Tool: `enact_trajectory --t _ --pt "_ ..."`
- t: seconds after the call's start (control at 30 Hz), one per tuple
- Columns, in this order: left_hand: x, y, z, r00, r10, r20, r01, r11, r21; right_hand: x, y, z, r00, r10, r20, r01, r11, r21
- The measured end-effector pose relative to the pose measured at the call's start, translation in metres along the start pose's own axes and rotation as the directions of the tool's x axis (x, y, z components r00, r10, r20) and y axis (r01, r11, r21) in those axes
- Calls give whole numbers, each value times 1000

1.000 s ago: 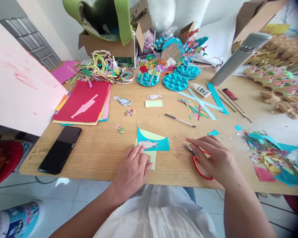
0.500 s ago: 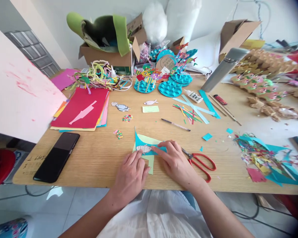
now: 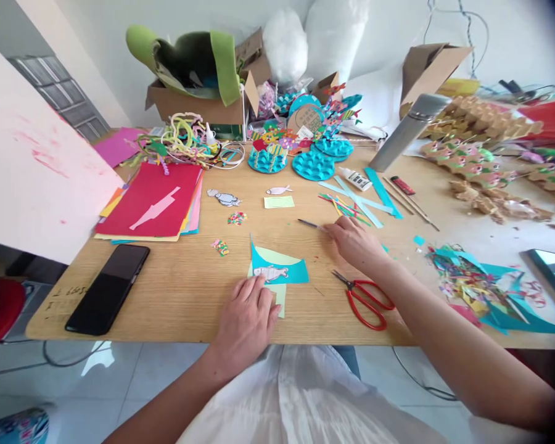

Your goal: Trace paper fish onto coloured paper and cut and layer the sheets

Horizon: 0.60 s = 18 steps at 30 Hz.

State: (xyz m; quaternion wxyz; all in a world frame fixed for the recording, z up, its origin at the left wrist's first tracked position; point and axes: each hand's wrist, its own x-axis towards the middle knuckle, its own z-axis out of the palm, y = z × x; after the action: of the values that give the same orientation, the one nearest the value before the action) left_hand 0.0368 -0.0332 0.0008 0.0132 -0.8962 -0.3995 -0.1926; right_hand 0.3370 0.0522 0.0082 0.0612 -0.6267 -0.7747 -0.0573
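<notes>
A small paper fish cutout (image 3: 272,272) lies on a piece of blue paper (image 3: 298,270), with light green paper (image 3: 279,299) under it. My left hand (image 3: 247,308) rests on these papers near the table's front edge, fingers stretched and fingertips at the fish's head side. Farther forward and right, my right hand (image 3: 355,240) has its fingers closed on the near end of a pen (image 3: 309,223), whose other end points left. Red-handled scissors (image 3: 365,299) lie with blades apart on the table, right of the blue paper.
A stack of coloured paper (image 3: 152,209) and a black phone (image 3: 107,290) lie left. Behind are other fish cutouts (image 3: 226,198), paper strips (image 3: 358,200), a glue bottle (image 3: 355,179) and a flask (image 3: 409,132). Paper scraps (image 3: 472,287) are heaped right.
My right hand has left the blue paper and moved forward and right to the pen. My left hand stays on the papers. The fish's tail is uncovered now.
</notes>
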Motion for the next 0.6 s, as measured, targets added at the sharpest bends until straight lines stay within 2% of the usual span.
enact_trajectory --t 0.1,0.17,0.2,0.27,0.37,0.43,0.5,0.6 --pt "-1 1 0 1000 -13 5 13 1000 -11 1 0 -2 999 47 -10 -47 999 2" --pt "-2 1 1 1000 -18 -8 18 1000 -17 -16 -2 -9 991 129 -31 -128 991 35" --pt "-2 1 2 1000 -17 -16 17 1000 -16 -30 -4 -14 984 174 -41 -171 984 58" --pt "-3 1 3 1000 -12 -27 11 1000 -14 -65 -11 -22 962 272 -24 -260 941 216" --pt "-2 1 4 999 -11 -30 10 1000 -22 -122 -26 -26 965 259 26 -253 909 331" --pt "-1 1 4 999 -10 -35 9 1000 -28 -148 -33 -24 962 254 100 -273 912 307" --pt "-1 1 4 999 -6 -43 4 1000 -28 -157 -35 -21 949 294 117 -316 908 276" --pt "-1 1 6 998 0 -61 0 1000 -15 -148 -28 -15 927 368 80 -376 896 236"
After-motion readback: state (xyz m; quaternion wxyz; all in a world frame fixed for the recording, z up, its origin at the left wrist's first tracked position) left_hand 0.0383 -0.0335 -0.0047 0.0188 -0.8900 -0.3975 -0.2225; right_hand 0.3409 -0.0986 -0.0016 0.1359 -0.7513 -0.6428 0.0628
